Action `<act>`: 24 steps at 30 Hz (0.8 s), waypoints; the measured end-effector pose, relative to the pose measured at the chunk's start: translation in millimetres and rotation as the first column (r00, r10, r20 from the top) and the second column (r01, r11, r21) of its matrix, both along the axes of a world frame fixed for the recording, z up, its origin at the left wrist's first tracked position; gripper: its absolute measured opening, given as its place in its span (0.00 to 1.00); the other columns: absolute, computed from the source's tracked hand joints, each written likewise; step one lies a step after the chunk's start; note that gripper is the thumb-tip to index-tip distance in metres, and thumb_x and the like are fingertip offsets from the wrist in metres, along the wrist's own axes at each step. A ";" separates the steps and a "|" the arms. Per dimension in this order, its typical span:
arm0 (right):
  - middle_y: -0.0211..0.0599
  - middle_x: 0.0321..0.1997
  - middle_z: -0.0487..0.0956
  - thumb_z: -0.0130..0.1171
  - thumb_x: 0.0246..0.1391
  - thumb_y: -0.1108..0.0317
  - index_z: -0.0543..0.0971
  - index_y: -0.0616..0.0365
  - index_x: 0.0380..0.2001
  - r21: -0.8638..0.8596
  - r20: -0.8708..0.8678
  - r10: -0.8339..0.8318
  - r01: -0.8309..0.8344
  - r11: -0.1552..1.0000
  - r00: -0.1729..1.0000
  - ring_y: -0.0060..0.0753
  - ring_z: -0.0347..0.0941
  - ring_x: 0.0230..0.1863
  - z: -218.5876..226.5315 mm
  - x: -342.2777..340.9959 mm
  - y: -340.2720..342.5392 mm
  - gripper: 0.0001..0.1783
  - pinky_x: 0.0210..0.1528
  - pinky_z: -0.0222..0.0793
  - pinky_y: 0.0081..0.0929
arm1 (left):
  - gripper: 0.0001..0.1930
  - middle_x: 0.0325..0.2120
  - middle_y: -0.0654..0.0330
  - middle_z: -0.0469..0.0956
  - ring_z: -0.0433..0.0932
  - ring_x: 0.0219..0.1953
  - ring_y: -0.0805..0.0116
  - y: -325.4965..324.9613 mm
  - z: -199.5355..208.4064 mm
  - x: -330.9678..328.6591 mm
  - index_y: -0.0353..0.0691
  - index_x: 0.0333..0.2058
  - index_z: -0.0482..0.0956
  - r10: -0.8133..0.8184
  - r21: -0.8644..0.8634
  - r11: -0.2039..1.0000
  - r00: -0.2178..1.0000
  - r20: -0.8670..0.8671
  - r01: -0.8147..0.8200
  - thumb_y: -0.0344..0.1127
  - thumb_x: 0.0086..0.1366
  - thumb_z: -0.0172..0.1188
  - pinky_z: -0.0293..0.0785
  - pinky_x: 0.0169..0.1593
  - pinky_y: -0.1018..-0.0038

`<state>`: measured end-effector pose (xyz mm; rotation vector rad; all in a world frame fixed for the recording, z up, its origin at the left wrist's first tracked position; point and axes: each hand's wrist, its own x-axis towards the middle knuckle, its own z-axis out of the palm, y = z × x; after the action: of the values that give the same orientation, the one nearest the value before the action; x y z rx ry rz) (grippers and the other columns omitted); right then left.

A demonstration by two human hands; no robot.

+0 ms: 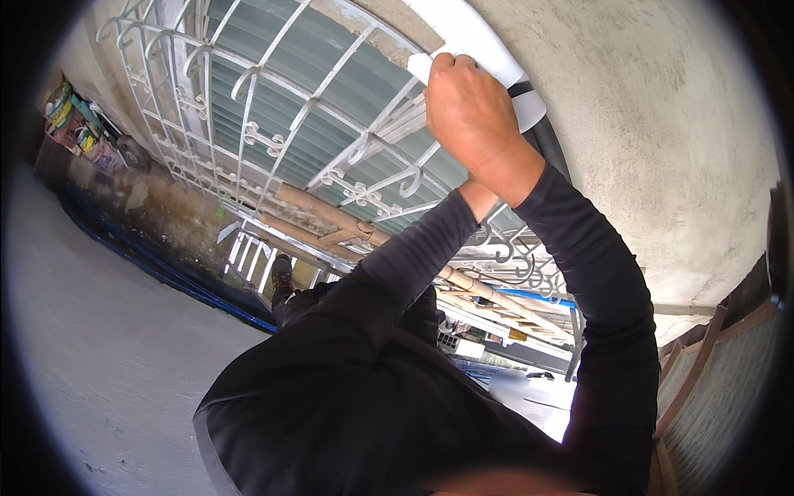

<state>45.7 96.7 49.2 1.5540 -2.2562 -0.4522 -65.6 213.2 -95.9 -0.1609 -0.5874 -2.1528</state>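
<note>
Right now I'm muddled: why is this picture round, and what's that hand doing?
There's no machine, just a person wearing a camera on their head. It looks down through a wide lens, so straight edges bend and the corners go dark. The bare right hand, from a long black sleeve, seems to grip a smooth white curved piece beside the rough beige wall. Only the left wrist shows; its hand is hidden. Nearby is a curly white metal window grille, with a brown bamboo-like pole lower in the picture.

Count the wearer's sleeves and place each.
2: the right sleeve, curving up at right to the right hand at the white piece; the left sleeve, slanting up mid-picture, left hand hidden.
</note>
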 end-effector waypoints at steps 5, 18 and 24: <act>0.57 0.33 0.84 0.64 0.48 0.75 0.82 0.74 0.33 0.036 -0.082 0.086 -0.083 0.996 0.993 0.45 0.86 0.34 -3.2 2.0 2.8 0.11 0.33 0.83 0.36 | 0.28 0.57 0.50 0.76 0.77 0.59 0.61 -21.1 -22.0 13.0 0.35 0.66 0.59 -0.355 0.204 0.879 0.877 -0.322 0.431 0.45 0.79 0.58 0.73 0.64 0.63; 0.66 0.40 0.84 0.54 0.68 0.56 0.84 0.68 0.38 -0.475 0.439 0.047 0.187 0.860 0.897 0.66 0.83 0.45 72.6 -91.1 29.3 0.22 0.46 0.76 0.49 | 0.24 0.42 0.65 0.79 0.79 0.35 0.77 -97.7 78.9 50.8 0.42 0.56 0.71 -0.164 0.590 0.803 0.982 0.089 0.081 0.58 0.83 0.45 0.77 0.35 0.74; 0.71 0.45 0.82 0.46 0.70 0.56 0.83 0.72 0.41 -0.337 0.531 -0.023 0.236 0.911 0.847 0.68 0.82 0.51 48.9 -124.3 10.2 0.26 0.52 0.75 0.53 | 0.41 0.42 0.66 0.78 0.76 0.33 0.78 -105.3 79.4 73.7 0.45 0.61 0.69 -0.264 0.469 0.860 0.962 0.075 0.200 0.79 0.74 0.37 0.75 0.36 0.74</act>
<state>-78.6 107.0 98.1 1.4240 -2.6405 0.4353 8.2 107.9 -16.6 0.1881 -0.1206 -2.4906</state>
